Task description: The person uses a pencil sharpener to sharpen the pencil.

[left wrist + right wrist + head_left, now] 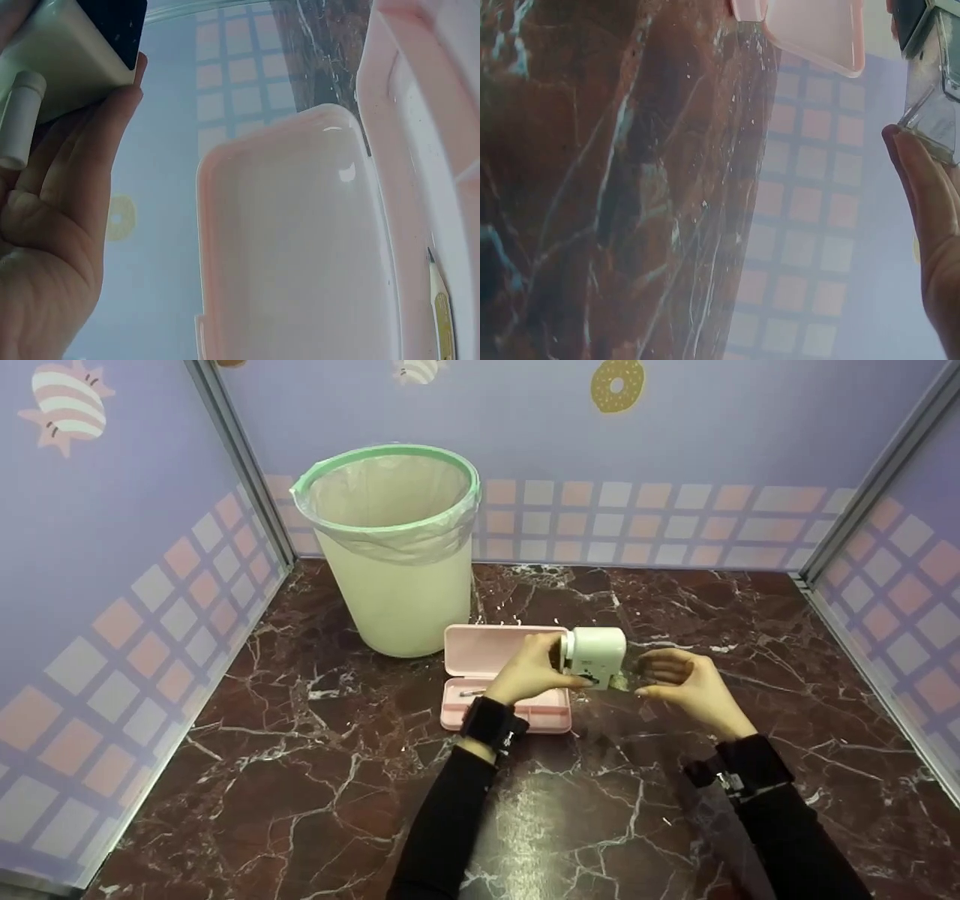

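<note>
My left hand [531,669] grips a white pencil sharpener [600,645], tipped on its side above the pencil case. In the left wrist view, a small white cylindrical knob [20,124] sticks out from it beside the palm. My right hand [694,690] is just to the right, its fingertips pinching a clear shavings tray [930,120] at the sharpener's end. Light-coloured shavings show inside the clear plastic. Below the left hand lies a pink pencil case [551,721] with its lid raised. A short pencil [442,315] rests in one compartment.
Behind and left of the case stands a tall pale trash bin [397,592] with a green rim and a clear liner. The dark marble tabletop [315,810] has patterned panels [675,442] along its back and sides.
</note>
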### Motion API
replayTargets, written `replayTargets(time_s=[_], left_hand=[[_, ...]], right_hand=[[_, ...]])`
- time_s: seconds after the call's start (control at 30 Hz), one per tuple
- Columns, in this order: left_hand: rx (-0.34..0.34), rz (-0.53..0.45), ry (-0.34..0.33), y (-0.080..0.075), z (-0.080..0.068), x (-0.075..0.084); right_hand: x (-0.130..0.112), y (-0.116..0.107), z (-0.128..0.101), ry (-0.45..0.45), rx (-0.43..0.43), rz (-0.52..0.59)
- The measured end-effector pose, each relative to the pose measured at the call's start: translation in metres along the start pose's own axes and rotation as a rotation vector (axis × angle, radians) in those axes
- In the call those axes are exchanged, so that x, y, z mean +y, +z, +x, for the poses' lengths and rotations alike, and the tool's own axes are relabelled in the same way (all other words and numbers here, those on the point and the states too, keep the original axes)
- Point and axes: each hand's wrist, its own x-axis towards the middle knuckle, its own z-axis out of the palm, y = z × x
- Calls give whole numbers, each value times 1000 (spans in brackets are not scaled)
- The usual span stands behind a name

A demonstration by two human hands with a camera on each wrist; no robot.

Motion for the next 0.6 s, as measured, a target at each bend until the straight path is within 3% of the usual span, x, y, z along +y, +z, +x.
replayTargets(time_s=[0.33,0.6], left_hand=[[20,-17,-8,-12,-1,-8],[6,-24,-6,-10,-1,-9]], right_hand=[[-31,-19,12,-32,55,-67],[-91,-15,48,-74,56,-144]])
